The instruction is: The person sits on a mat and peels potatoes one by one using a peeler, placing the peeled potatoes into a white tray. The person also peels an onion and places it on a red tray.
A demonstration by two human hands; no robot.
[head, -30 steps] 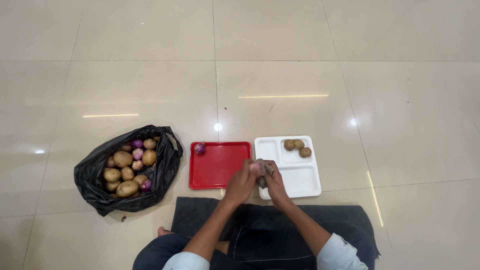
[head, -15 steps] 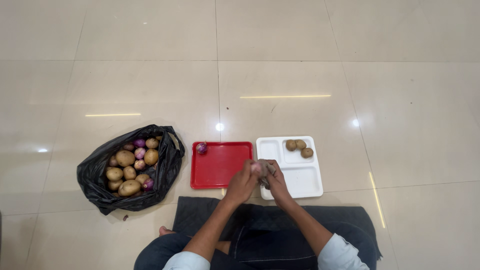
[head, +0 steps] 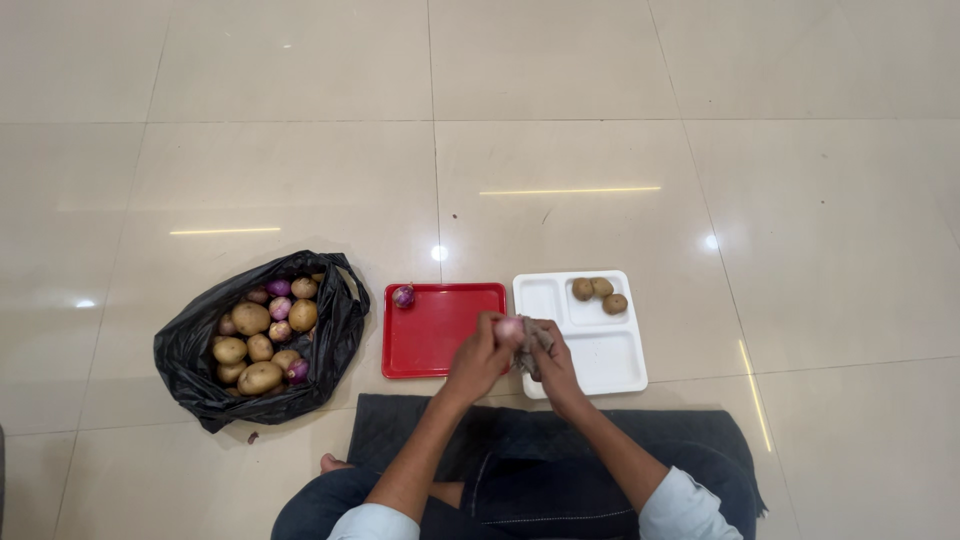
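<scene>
Head view is showing a person sitting on a dark mat (head: 400, 425) on a tiled floor (head: 600, 120), both hands meeting just above the gap between two trays. The left hand (head: 478, 358) is pinching a small pinkish onion (head: 509, 329) at its fingertips, and the right hand (head: 551, 362) is gripping a crumpled grey cloth (head: 530, 344) and pressing it against that onion. So the onion is sitting in the air between the hands, over the near edge where the red tray (head: 440, 335) and the white divided tray (head: 600, 355) are lying side by side.

The likeliest slip, as I judge it, is the onion popping out of that light fingertip pinch while the cloth is rubbing it: it is round and smooth, and it could be rolling off across the glossy floor or landing among the three potatoes (head: 598, 293) in the white tray's far compartment. Loose skin could also be flaking onto the trays. Another onion (head: 403, 296) is resting at the red tray's far left corner, close to the rim, and a knock to the tray could be sending it over. The black bag (head: 330, 340) of potatoes and onions is slumping open well to the left.
</scene>
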